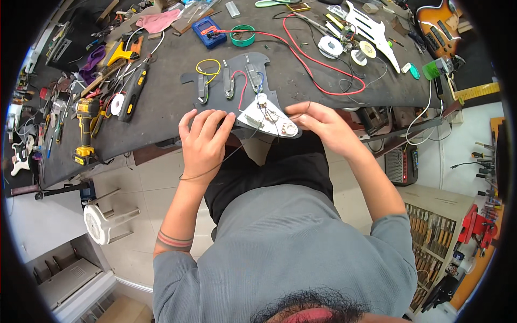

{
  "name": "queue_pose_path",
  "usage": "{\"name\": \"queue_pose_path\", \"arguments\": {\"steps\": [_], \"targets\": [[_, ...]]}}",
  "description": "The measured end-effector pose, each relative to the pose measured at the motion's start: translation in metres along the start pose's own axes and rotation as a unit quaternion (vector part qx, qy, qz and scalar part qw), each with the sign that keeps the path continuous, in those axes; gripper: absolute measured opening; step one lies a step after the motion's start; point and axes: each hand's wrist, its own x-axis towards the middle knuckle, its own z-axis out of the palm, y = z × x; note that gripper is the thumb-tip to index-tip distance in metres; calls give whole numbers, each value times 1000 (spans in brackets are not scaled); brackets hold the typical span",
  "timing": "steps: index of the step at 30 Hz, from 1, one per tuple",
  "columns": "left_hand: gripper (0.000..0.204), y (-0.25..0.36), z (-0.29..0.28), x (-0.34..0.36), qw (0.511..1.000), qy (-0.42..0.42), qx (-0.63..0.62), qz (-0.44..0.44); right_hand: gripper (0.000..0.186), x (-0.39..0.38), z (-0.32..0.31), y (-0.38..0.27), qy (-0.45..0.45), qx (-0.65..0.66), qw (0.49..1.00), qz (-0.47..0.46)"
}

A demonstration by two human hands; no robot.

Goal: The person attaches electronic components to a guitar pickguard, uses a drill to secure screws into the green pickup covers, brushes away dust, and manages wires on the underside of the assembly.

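Pickguard point(218, 94) lies at bench point(161, 81) edge, long axis far-left to near-right. Left hand point(204, 132) spread, fingers at near edge; right hand point(323, 123) nearer white tip point(274, 119), half-curled, can't tell if pinching anything.

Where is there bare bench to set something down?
Bare patches: between the long grey-and-yellow tool and the dark pickguard, and between that pickguard and the looping red cable. Crowded: around the yellow drill, and by the white spools.
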Motion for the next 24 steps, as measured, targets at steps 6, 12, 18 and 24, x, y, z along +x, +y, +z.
{"name": "queue_pose_path", "arguments": {"steps": [6, 12, 18, 24], "targets": [[46, 14, -12, -6, 997, -52, 8, -49, 19, -142, -48, 188, 309, -58, 940, 131], [90, 30, -21, -60, 973, -171, -107, -114, 28, -374, 55, 394, -17, -414, 685, 599], [93, 37, -37, -80, 954, -236, -155, -99, 29, -334, 78, 396, 52, -297, 750, 589], [75, 27, -49, -70, 895, -313, -298, -112, 31, -256, 35, 386, 57, -305, 790, 529]]}}
